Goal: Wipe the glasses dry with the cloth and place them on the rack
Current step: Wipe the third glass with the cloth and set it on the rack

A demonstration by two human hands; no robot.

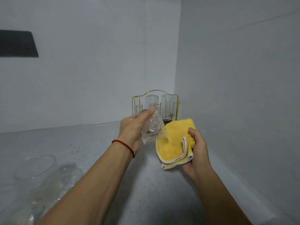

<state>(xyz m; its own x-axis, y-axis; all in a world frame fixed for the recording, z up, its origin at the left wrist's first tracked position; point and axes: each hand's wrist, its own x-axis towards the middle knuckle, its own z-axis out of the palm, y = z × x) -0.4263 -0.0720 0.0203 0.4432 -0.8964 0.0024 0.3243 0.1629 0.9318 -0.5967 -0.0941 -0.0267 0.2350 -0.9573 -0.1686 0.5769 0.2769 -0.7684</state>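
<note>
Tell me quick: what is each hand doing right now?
Left hand: closed around a clear glass, held tilted above the counter.
Right hand: closed on the folded yellow cloth.

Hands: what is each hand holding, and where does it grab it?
The left hand grips a clear glass around its side. The right hand holds the folded yellow cloth at its right edge.

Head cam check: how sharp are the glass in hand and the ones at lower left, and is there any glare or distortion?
Head view: the clear ribbed glass in the left hand is motion-smeared; the clear glasses at lower left are soft and low-contrast; the folded yellow cloth in the right hand is fairly sharp; lighting is flat, without harsh glare; wide-angle bending shows at the edges.
</note>
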